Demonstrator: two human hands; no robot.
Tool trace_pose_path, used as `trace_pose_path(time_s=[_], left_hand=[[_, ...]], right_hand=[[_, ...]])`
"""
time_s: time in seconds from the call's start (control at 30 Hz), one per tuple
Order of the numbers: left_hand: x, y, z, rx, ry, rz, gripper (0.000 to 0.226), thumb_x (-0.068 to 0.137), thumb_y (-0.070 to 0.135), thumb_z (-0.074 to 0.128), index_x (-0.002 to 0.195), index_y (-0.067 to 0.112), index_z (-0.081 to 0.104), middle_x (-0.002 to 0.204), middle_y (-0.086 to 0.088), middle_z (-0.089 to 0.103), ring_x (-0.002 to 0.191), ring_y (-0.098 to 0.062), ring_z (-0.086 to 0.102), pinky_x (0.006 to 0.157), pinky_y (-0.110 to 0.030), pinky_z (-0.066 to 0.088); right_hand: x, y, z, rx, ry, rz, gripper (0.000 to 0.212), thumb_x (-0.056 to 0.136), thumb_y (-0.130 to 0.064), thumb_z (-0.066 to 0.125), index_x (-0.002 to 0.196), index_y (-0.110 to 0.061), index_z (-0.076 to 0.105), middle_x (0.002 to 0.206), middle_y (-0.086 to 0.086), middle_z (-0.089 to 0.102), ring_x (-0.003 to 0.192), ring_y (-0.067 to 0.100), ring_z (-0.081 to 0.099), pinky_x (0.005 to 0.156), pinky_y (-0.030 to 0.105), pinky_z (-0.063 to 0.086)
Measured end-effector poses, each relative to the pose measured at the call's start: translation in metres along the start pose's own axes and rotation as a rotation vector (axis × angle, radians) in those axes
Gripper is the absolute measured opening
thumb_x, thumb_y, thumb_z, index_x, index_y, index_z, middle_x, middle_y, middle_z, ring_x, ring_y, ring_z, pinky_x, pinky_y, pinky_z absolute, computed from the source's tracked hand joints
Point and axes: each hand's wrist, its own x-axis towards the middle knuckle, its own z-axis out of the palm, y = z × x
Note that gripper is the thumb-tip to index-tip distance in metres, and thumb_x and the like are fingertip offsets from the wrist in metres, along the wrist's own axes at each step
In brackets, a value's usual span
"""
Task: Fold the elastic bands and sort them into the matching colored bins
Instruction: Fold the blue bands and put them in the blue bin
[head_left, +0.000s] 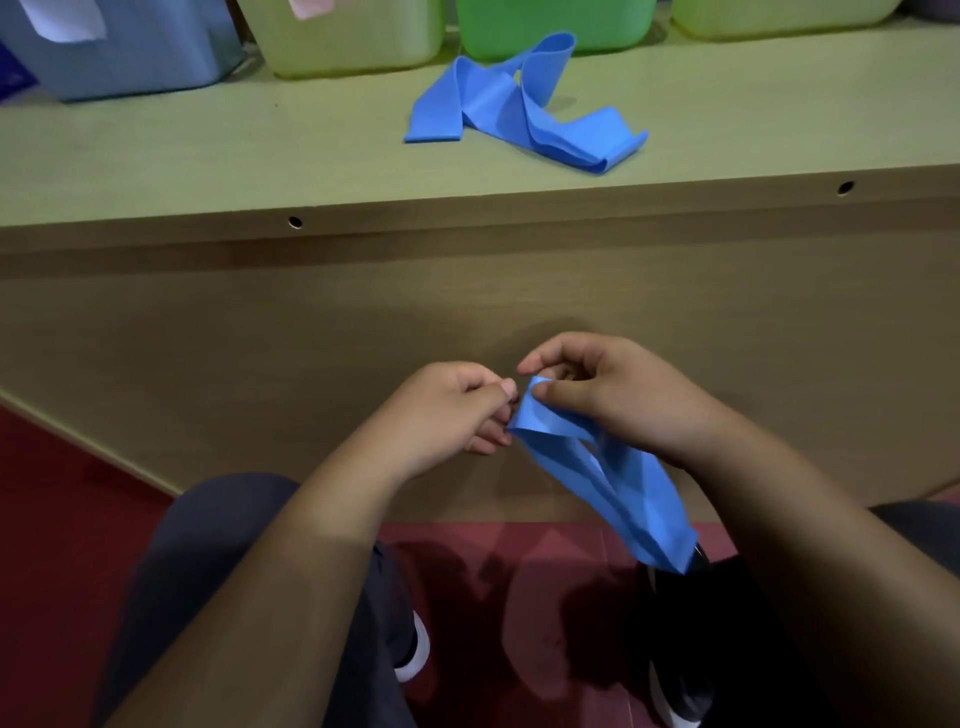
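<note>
Both grips clamped on blue band (587, 467): left hand (447, 410) & right hand (613, 395) pinch its top end, near, below surface (208, 156) edge; rest hangs limp. Looks thin, soft, stretchy, prob light, so hold by the ends. 2nd band (519, 109) lies far on surface; blue bin (135, 57) far left.

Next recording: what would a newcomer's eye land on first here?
First, the bright blue band low in the centre, pinched at its top end between the left hand and the right hand, its tail hanging down. Next, a second blue band lying crumpled on the tabletop above, just in front of the green bin, with the blue bin at far left.
</note>
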Motion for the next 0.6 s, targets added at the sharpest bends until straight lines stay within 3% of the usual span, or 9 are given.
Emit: trace_pose_path(time_s=[0.27, 0.43, 0.53, 0.6], left_hand=[[0.003, -0.001, -0.004, -0.140, 0.037, -0.017, 0.005, 0.099, 0.013, 0.072, 0.099, 0.011, 0.076, 0.087, -0.006, 0.076, 0.075, -0.014, 0.070, 0.067, -0.026, 0.059], [0.001, 0.002, -0.007, -0.062, 0.098, 0.056, 0.006, 0.097, 0.012, 0.075, 0.100, 0.011, 0.080, 0.087, -0.002, 0.078, 0.073, -0.010, 0.071, 0.076, -0.031, 0.060], [-0.002, 0.006, -0.008, -0.002, 0.136, 0.139, 0.006, 0.096, 0.011, 0.075, 0.097, 0.014, 0.081, 0.076, 0.004, 0.075, 0.063, -0.006, 0.065, 0.072, -0.028, 0.058], [-0.004, 0.007, -0.010, 0.047, 0.152, 0.188, 0.008, 0.095, 0.013, 0.076, 0.094, 0.018, 0.082, 0.074, 0.004, 0.073, 0.063, -0.006, 0.062, 0.072, -0.029, 0.056]], right_hand=[[0.000, 0.002, -0.002, 0.061, 0.026, -0.002, 0.019, 0.099, -0.009, 0.072, 0.113, -0.022, 0.075, 0.088, -0.005, 0.071, 0.084, 0.012, 0.062, 0.082, 0.034, 0.046], [0.001, 0.005, 0.001, -0.042, 0.048, 0.019, 0.019, 0.098, -0.018, 0.073, 0.116, -0.026, 0.073, 0.094, 0.003, 0.076, 0.084, 0.012, 0.066, 0.082, 0.041, 0.053], [0.004, 0.006, 0.003, -0.125, 0.025, 0.016, 0.021, 0.097, -0.024, 0.076, 0.117, -0.029, 0.071, 0.095, -0.001, 0.077, 0.083, 0.013, 0.069, 0.086, 0.048, 0.058], [0.004, 0.006, 0.003, -0.161, 0.006, 0.000, 0.023, 0.097, -0.026, 0.076, 0.119, -0.032, 0.070, 0.091, -0.005, 0.076, 0.084, 0.014, 0.071, 0.088, 0.046, 0.057]])
